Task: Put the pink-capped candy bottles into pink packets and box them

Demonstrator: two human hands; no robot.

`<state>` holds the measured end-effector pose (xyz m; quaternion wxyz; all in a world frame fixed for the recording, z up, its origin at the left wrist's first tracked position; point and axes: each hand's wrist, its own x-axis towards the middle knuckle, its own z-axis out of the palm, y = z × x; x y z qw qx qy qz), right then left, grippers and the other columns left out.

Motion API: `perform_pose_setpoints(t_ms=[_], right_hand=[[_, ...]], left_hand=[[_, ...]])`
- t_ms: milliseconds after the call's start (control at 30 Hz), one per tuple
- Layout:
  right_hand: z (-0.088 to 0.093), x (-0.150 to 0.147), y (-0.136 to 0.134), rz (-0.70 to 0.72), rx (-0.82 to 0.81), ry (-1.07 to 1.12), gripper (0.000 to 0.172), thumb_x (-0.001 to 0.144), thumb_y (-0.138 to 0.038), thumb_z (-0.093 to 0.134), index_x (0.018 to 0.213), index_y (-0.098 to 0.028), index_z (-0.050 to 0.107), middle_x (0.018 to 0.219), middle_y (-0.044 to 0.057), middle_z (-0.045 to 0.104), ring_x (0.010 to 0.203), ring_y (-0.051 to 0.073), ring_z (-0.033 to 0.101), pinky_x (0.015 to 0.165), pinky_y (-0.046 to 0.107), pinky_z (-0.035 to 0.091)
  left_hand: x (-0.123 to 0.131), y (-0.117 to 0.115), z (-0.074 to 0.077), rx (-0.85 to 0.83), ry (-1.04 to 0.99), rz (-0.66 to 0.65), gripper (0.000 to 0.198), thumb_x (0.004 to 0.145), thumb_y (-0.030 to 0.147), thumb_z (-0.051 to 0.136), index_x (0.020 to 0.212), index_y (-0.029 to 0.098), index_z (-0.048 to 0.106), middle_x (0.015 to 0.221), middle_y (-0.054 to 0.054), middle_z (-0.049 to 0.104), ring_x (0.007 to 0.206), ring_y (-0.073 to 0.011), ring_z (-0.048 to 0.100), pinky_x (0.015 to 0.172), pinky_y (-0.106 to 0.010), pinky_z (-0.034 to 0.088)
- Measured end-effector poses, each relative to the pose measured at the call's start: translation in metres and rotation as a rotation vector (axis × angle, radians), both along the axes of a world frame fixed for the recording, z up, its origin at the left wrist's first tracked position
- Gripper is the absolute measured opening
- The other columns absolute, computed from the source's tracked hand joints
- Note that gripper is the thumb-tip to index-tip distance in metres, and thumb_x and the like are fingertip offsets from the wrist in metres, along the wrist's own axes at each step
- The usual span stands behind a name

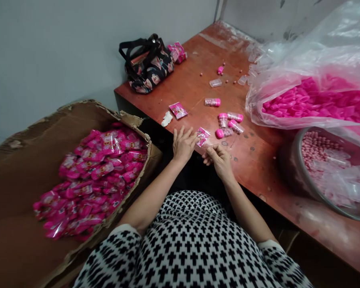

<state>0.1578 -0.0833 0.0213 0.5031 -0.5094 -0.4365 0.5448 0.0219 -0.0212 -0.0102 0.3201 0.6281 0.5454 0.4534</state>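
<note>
A small pink printed plastic packet [203,137] lies at the table's front edge between my hands. My left hand [183,146] is on its left side, fingers stretched out and thumb at the packet's edge. Thumb and fingers of my right hand [218,161] are pinched together at the packet's clear lower right corner. Just beyond, several pink-capped clear tubes of beads [224,133] lie in a loose group, with another capped tube [212,102] farther back. To the left are a second pink packet [178,110] and a crumpled white scrap [167,119].
A cardboard box [15,192] at left holds many filled pink packets [93,172]. A floral handbag [150,66] stands at the back left. On the right are a clear bag of pink caps [315,100] and a grey tub [300,168] with beads and clear tubes.
</note>
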Motion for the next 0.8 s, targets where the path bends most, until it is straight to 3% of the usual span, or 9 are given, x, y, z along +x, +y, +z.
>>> perform_pose_setpoints(t_ms=[100, 200, 300, 400, 467, 567, 700, 800], right_hand=[[-0.002, 0.003, 0.005, 0.000, -0.005, -0.028, 0.027, 0.079, -0.044, 0.060, 0.076, -0.019, 0.053, 0.063, -0.002, 0.064, 0.045, 0.007, 0.056, 0.042, 0.018, 0.043], [-0.006, 0.003, 0.017, -0.098, 0.039, -0.072, 0.025, 0.078, -0.043, 0.060, 0.083, -0.019, 0.056, 0.073, -0.001, 0.065, 0.057, 0.009, 0.059, 0.050, 0.020, 0.048], [-0.009, 0.000, 0.032, -0.189, 0.102, -0.050, 0.033, 0.074, -0.040, 0.066, 0.099, -0.022, 0.053, 0.093, 0.001, 0.064, 0.076, 0.011, 0.061, 0.063, 0.022, 0.052], [-0.010, -0.003, 0.042, -0.163, 0.086, 0.030, 0.042, 0.070, -0.038, 0.069, 0.104, -0.022, 0.050, 0.080, -0.002, 0.063, 0.068, 0.010, 0.059, 0.062, 0.022, 0.050], [-0.009, -0.005, 0.043, -0.139, 0.058, 0.065, 0.042, 0.069, -0.038, 0.069, 0.103, -0.022, 0.050, 0.067, -0.006, 0.058, 0.058, 0.009, 0.056, 0.057, 0.022, 0.048], [-0.008, -0.006, 0.038, -0.057, 0.024, 0.068, 0.043, 0.067, -0.039, 0.071, 0.100, -0.022, 0.050, 0.058, -0.009, 0.053, 0.049, 0.008, 0.050, 0.049, 0.020, 0.043], [-0.011, 0.001, 0.030, 0.119, 0.029, -0.090, 0.039, 0.068, -0.041, 0.070, 0.097, -0.021, 0.053, 0.051, -0.011, 0.045, 0.042, 0.007, 0.042, 0.043, 0.019, 0.035], [-0.005, 0.019, 0.032, 0.143, 0.159, -0.378, 0.028, 0.077, -0.041, 0.062, 0.095, -0.020, 0.058, 0.059, -0.006, 0.055, 0.051, 0.010, 0.050, 0.050, 0.022, 0.040]], left_hand=[[0.001, 0.000, -0.003, 0.001, -0.092, 0.044, 0.015, 0.071, 0.021, 0.068, 0.082, 0.031, 0.072, 0.112, -0.001, 0.068, 0.132, -0.0247, 0.037, 0.113, -0.052, -0.001], [0.002, -0.002, -0.002, 0.017, -0.121, 0.061, 0.015, 0.073, 0.021, 0.067, 0.083, 0.031, 0.073, 0.107, -0.002, 0.069, 0.128, -0.0236, 0.043, 0.113, -0.050, -0.001], [0.004, -0.008, 0.004, 0.006, -0.171, 0.075, 0.015, 0.075, 0.022, 0.065, 0.086, 0.030, 0.073, 0.112, -0.002, 0.067, 0.128, -0.0225, 0.043, 0.113, -0.049, 0.006], [0.005, -0.019, 0.015, -0.042, -0.277, 0.055, 0.018, 0.072, 0.024, 0.068, 0.089, 0.029, 0.073, 0.114, -0.003, 0.067, 0.125, -0.0220, 0.046, 0.111, -0.044, 0.022], [0.002, -0.026, 0.021, -0.131, -0.380, 0.062, 0.028, 0.067, 0.027, 0.073, 0.095, 0.027, 0.072, 0.110, -0.004, 0.068, 0.114, -0.0225, 0.056, 0.102, -0.038, 0.037], [-0.006, -0.033, 0.026, -0.411, -0.553, 0.003, 0.035, 0.064, 0.038, 0.074, 0.094, 0.019, 0.072, 0.093, -0.006, 0.071, 0.085, -0.0203, 0.066, 0.079, -0.032, 0.052], [-0.014, -0.038, 0.026, -0.693, -0.680, -0.144, 0.034, 0.060, 0.040, 0.077, 0.076, 0.011, 0.072, 0.073, -0.008, 0.070, 0.066, -0.0155, 0.065, 0.066, -0.028, 0.054], [-0.013, -0.042, 0.027, -0.717, -0.719, -0.076, 0.033, 0.052, 0.035, 0.082, 0.070, 0.010, 0.071, 0.068, -0.008, 0.069, 0.061, -0.0134, 0.064, 0.063, -0.025, 0.054]])
